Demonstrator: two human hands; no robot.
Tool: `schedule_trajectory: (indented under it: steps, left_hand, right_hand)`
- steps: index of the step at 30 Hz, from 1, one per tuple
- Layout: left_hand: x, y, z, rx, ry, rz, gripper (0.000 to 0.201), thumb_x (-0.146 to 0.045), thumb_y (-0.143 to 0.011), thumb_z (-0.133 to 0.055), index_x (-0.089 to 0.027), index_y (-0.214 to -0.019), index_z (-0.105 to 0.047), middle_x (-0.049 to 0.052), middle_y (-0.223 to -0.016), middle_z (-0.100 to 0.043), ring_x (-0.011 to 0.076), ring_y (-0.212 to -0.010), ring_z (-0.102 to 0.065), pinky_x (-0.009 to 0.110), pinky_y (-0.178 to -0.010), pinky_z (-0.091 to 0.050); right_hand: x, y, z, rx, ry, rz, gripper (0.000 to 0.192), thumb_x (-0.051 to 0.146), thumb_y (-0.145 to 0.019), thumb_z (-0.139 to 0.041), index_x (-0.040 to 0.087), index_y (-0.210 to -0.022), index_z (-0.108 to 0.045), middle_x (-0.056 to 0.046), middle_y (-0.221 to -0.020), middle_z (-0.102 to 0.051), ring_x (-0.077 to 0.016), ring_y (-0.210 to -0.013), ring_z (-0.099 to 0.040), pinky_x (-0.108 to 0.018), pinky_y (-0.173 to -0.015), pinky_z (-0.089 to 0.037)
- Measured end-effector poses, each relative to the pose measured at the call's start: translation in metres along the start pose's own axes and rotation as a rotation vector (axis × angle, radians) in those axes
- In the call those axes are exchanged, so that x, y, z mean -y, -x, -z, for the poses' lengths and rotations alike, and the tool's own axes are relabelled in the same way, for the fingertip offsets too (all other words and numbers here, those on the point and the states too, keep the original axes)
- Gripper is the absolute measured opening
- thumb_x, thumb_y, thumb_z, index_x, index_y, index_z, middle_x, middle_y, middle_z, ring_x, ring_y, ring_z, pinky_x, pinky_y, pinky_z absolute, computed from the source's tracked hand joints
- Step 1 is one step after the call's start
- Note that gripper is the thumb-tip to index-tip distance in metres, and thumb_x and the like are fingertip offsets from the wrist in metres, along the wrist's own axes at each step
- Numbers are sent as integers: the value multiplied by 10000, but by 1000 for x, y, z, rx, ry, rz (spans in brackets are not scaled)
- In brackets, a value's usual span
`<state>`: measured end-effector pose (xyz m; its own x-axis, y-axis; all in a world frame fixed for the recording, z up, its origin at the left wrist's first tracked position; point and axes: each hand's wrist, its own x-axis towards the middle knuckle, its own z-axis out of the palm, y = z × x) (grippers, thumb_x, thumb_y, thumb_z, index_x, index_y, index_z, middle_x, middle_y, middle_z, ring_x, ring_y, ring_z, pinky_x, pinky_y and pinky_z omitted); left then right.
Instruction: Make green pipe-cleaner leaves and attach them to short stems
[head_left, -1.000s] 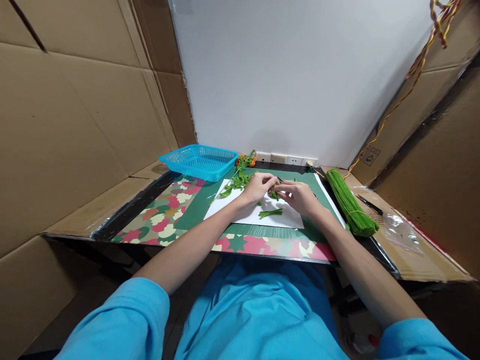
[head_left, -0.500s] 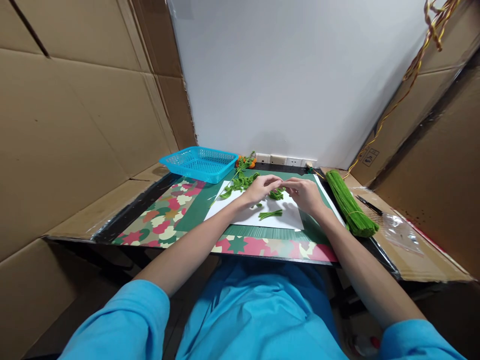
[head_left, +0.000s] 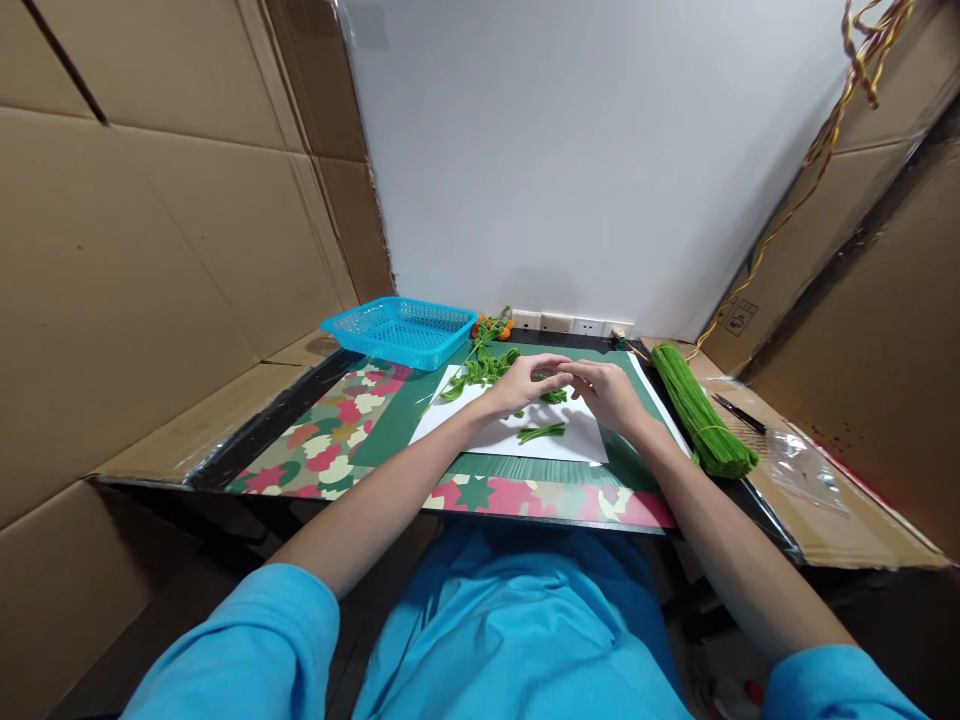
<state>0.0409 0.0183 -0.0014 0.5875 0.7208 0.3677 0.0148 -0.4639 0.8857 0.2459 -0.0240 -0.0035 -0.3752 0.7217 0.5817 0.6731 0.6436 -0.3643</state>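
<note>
Since a second ago both hands have lifted slightly and drawn closer together, fingertips now meeting above the white paper sheet (head_left: 506,437); the short green piece that lay under them has come up with them.

The left hand (head_left: 523,381) and the right hand (head_left: 606,390) face each other, fingers curled inward, pinching between them a small bent green pipe cleaner piece (head_left: 555,396). It sits right at the fingertips, mostly covered by them, so its shape is hard to make out.

Just below the hands, toward the person, a loose green pipe cleaner cutting (head_left: 541,432) lies flat on the paper. Beyond the left hand, a heap of shaped green pipe cleaner leaves (head_left: 480,367) spreads across the paper's far corner, and past that a small orange pipe cleaner flower cluster (head_left: 493,323) sits near the wall. Farther left of it stands a blue plastic basket (head_left: 400,328).

The paper rests on a green cutting mat (head_left: 390,415), which lies on a camouflage-patterned table cover (head_left: 322,440).

Well to the right of the right hand lies a thick tied bundle of green pipe cleaners (head_left: 697,410), and just beyond it black scissors (head_left: 739,412) lie on clear plastic. Cardboard walls enclose both sides.
</note>
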Motion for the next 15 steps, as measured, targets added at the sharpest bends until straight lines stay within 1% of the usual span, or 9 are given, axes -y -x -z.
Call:
schedule_trajectory:
  steps: [4, 7, 11, 15]
  left_hand:
    - [1, 0, 1, -21, 57, 13, 669, -591, -800, -868, -123, -1258, -729, 201, -1290, -757, 299, -1193, -720, 448, -1045, -535]
    - [0, 0, 1, -50, 99, 6, 647, -530, -786, -902, -133, -1264, -722, 206, -1309, -749, 296, -1201, -722, 462, -1056, -534]
    - [0, -1, 2, -89, 124, -10, 657, -479, -751, -940, -143, -1270, -717, 216, -1354, -724, 302, -1236, -708, 471, -1068, -535]
    - [-1, -1, 3, -104, 149, -8, 687, -456, -727, -961, -152, -1291, -715, 228, -1410, -692, 313, -1278, -686, 480, -1086, -531]
  right_hand:
    - [-3, -1, -2, -25, -74, -1, 316, 333, -1081, -534, 220, -1173, -815, -94, -1046, -800, -189, -715, -738, -269, -635, -511]
    - [-4, -2, -4, -51, -174, -9, 332, 411, -1077, -549, 226, -1148, -816, -91, -1024, -787, -191, -713, -735, -275, -605, -532]
    - [-4, -3, -4, -87, -331, -36, 372, 526, -1037, -603, 234, -1100, -824, -91, -1029, -780, -188, -698, -727, -286, -573, -560]
    - [-2, -4, -4, -101, -396, -57, 434, 612, -993, -641, 226, -1050, -830, -103, -1066, -781, -181, -702, -715, -276, -551, -552]
